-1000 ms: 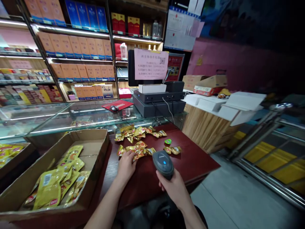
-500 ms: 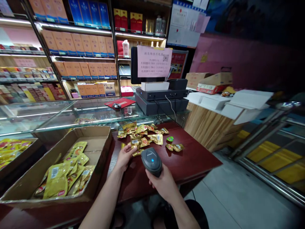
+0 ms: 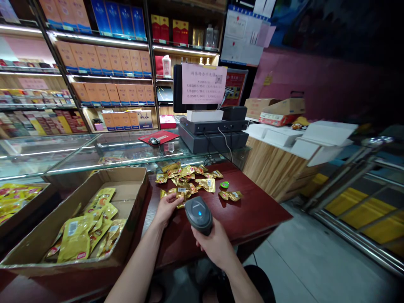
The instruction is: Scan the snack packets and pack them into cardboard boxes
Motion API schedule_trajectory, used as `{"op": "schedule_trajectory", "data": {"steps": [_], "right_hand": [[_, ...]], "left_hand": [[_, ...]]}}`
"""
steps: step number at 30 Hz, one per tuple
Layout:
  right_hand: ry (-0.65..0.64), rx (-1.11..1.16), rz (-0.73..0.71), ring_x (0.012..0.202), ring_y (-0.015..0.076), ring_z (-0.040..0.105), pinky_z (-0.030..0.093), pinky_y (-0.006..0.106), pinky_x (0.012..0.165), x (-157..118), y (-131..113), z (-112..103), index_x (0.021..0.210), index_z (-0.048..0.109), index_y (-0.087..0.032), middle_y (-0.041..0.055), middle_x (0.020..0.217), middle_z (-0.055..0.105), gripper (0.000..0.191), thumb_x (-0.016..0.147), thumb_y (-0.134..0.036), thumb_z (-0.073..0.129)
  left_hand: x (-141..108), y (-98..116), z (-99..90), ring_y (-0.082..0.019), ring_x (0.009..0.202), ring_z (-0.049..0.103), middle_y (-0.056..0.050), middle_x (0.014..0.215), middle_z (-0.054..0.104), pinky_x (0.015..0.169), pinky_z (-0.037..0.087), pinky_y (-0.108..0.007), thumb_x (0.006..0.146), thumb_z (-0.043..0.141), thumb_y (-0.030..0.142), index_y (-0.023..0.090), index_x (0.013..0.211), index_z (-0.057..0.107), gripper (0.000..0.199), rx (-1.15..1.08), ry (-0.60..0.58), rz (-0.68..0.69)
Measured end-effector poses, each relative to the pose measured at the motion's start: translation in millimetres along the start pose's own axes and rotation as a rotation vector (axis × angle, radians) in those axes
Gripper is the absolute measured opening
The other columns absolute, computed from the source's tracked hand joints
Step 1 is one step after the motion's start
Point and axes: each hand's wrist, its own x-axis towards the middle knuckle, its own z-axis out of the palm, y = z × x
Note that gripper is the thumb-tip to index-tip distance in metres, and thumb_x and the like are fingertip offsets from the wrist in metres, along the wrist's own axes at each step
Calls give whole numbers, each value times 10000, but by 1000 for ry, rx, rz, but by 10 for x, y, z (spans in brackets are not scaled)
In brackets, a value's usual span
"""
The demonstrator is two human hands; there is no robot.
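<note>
My right hand [image 3: 215,243] is wrapped round a dark grey barcode scanner [image 3: 198,215] with a small blue light, its head pointing away from me over the dark red table. To its left, my left hand [image 3: 167,208] pinches a small gold snack packet [image 3: 183,191], whose white barcode label faces up. The scanner's head is close to this packet but apart from it. Beyond the fingers lies a loose pile of similar gold packets [image 3: 205,184]. A gold packet [image 3: 230,195] and a small green packet [image 3: 224,184] lie to the right of the pile.
An open cardboard box [image 3: 139,198] with several yellow packets stands at my left, beside another box of yellow packets [image 3: 19,198]. Behind the table are a glass counter [image 3: 126,147], a mouse [image 3: 154,141] and a monitor [image 3: 177,90]. A metal railing [image 3: 344,181] stands at right.
The held gold packet has turned slightly, and its barcode label has shifted right. The barcode scanner has moved a little to the left. Both hands keep their hold.
</note>
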Motion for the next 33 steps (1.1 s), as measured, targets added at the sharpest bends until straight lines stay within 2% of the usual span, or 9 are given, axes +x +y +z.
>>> {"op": "schedule_trajectory", "data": {"steps": [5,15,20,23,29,33], "right_hand": [[9,16,-2,465,129,550,439,207,401,-4,8,-3,856,598,-194,-29,592,592,201,768,-343,700],[-23,44,-6,477,124,553,440,205,410,2,25,12,859,596,-192,-25,611,594,187,770,-314,707],[-11,44,-2,458,129,554,440,215,413,1,68,17,840,586,-191,-29,570,583,201,777,-333,712],[-6,48,-2,443,128,543,433,217,408,5,63,10,841,586,-192,-30,552,579,221,779,-361,715],[-14,15,11,425,119,517,418,215,413,-6,34,-1,827,583,-197,-36,522,577,229,784,-380,714],[-5,-4,18,402,131,519,419,227,402,-14,26,-47,840,599,-194,-37,499,581,276,781,-441,707]], "left_hand": [[-1,5,6,-185,744,719,-103,920,786,744,560,-292,491,953,426,122,908,772,547,-9,-22,2],[13,-18,11,-166,688,700,-77,839,783,720,552,-279,454,967,380,130,852,760,514,-8,41,-3],[8,-13,-1,-225,848,722,-89,910,788,784,554,-299,588,902,359,134,927,785,423,71,-74,90],[4,-1,-6,-224,849,721,-95,923,788,794,547,-295,593,896,363,126,933,788,428,55,-116,100],[7,15,26,-164,707,697,-77,814,778,748,541,-274,463,959,377,120,839,759,498,-7,3,21],[-54,111,89,-172,734,704,-76,838,775,760,546,-287,465,949,409,127,847,744,517,-25,66,111]]}}
